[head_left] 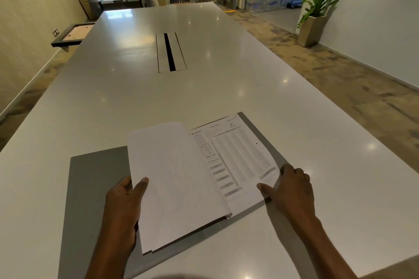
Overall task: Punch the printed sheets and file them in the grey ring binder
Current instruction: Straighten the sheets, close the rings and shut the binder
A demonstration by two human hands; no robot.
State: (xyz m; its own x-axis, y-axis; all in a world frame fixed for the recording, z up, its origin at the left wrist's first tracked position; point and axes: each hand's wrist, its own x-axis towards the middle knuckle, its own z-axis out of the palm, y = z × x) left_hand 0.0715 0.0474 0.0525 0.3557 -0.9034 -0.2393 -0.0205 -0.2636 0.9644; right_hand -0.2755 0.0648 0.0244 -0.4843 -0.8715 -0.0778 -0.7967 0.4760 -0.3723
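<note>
Holding the pages apart, that's where we are: the grey ring binder lies open and flat at the near end of the bench, slightly skewed, with paper across both halves. The left hand grips the turned-over stack at its near left edge, thumb on top and fingers tucked underneath, blank sides up. Over on the right, the right hand pinches the near right corner of the printed sheet, thumb on the page and fingers curled at its edge, where the paper lifts a little.

The rings are hidden under the paper, so I can't tell how the sheets sit on them. That looks like the main risk: pull either side outward and the punched holes could tear. The turned-over stack is already stepped along its near edge, and a loose grip could let it fan out or slide off. Too firm a pinch on that lifted corner may crease the printed sheet.
</note>
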